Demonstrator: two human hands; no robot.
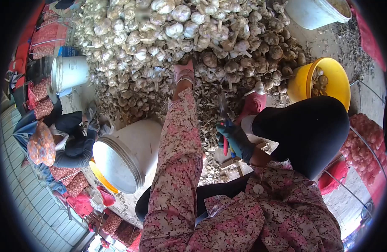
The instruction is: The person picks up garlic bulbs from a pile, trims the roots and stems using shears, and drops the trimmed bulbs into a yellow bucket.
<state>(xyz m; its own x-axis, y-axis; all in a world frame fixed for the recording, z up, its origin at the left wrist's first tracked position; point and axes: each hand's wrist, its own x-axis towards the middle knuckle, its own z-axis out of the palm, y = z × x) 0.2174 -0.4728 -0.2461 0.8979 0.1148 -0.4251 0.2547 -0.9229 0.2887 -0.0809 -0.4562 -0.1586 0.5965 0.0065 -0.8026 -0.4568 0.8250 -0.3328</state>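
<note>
My left hand (184, 74), in a pink glove at the end of a floral sleeve, reaches into a big heap of garlic bulbs (176, 38). Its fingers lie among the bulbs, so its grip is hidden. Closer to me, my right hand (236, 140) wears a dark teal glove and is closed on shears (224, 122) with red and blue handles, blades pointing toward the heap. It hovers beside my black-trousered knee (306, 130), above cut stems on the ground.
A white bucket (122, 157) lies tilted left of my arm. A yellow bucket (338, 82) holding trimmed garlic stands right, another white bucket (315, 14) beyond it. Red mesh sacks (367, 147) sit far right. A person in an orange hat (41, 143) crouches at left near a white bucket (69, 72).
</note>
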